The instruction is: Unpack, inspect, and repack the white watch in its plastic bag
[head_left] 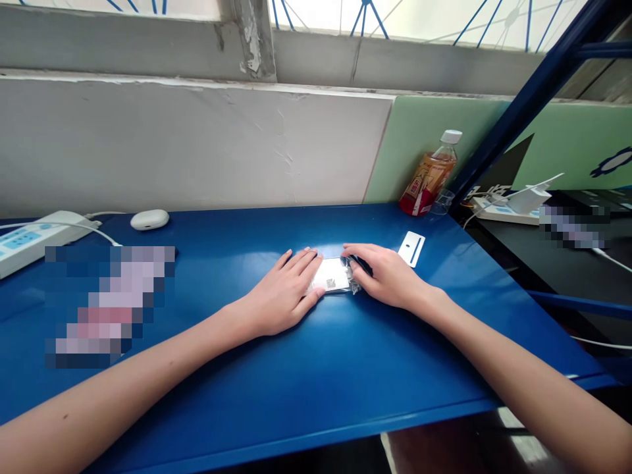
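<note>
It looks dorm-like — blue desk, slanting frame.

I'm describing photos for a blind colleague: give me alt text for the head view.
The left hand rests on one end of a clear-wrapped white packet on a blue table, the right hand at its crinkled other end. A card lies to the right, a bottle behind it.
</note>
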`<state>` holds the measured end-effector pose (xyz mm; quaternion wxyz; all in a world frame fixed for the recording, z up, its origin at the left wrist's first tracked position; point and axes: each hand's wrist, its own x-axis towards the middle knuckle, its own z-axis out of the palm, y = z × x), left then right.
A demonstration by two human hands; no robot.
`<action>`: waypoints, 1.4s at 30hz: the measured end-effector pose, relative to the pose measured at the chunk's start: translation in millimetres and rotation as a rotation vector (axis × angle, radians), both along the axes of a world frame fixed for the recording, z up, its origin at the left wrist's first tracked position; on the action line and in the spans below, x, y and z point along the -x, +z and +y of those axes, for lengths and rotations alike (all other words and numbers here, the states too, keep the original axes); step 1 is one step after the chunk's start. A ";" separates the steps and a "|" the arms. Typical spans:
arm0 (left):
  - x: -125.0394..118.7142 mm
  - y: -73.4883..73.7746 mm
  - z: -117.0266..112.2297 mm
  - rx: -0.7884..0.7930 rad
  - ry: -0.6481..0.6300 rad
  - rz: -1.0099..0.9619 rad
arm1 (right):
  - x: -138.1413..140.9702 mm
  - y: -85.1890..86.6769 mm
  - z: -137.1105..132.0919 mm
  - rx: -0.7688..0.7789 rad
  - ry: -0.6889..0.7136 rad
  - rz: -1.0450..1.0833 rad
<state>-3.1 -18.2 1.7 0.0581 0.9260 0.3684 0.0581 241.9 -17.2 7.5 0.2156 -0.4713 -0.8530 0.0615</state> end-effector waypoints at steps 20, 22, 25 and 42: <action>1.9 -1.2 1.0 0.033 0.040 -0.066 | -21.0 10.2 10.5 -0.054 0.302 -0.187; 2.0 -1.5 1.7 0.029 0.036 -0.061 | -20.9 9.9 10.6 -0.047 0.316 -0.179; 2.0 -2.2 2.6 0.026 0.029 -0.067 | -19.9 8.9 9.9 -0.027 0.327 -0.144; 2.8 -3.1 2.9 0.002 0.017 -0.117 | -19.0 3.1 13.4 -0.043 0.353 0.004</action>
